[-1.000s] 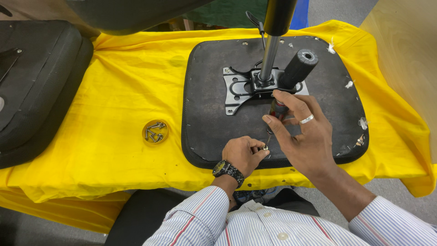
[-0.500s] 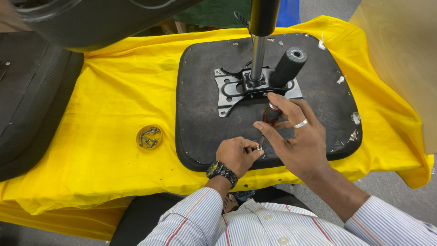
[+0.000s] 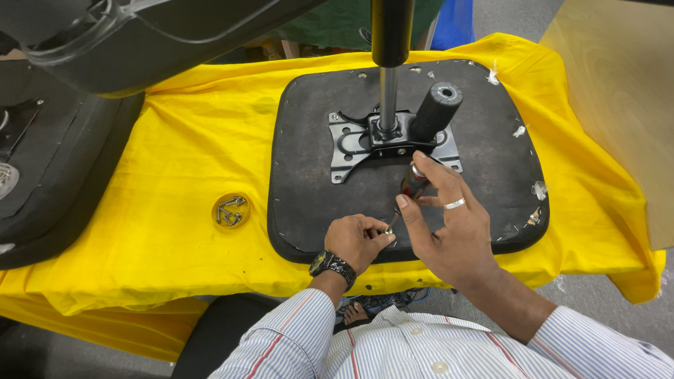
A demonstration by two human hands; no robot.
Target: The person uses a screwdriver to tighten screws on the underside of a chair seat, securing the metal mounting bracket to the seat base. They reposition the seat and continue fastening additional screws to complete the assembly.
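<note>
Pinching what looks like a small screw [image 3: 387, 229] in the left hand [image 3: 358, 241], at seven o'clock from the right hand [image 3: 449, 228] gripping a screwdriver [image 3: 413, 184], shaft slanting toward it.

1. The desk [image 3: 175, 140] is covered all over by a bright yellow cloth [image 3: 182, 231], wrinkled and hanging over the near edge and the right corner.
2. A black seat pad [image 3: 491, 126] lies flat on the cloth, right of centre, its underside up, with a grey metal mounting plate [image 3: 349, 144] fixed in its middle.
3. A small round yellow dish [image 3: 231, 210] holding metal screws sits on the cloth, just beside the pad's left edge.
4. Another black padded chair part [image 3: 63, 196] lies on the left end of the desk, well apart from the dish.
5. Small white scraps [image 3: 538, 189] dot the pad's right side.
</note>
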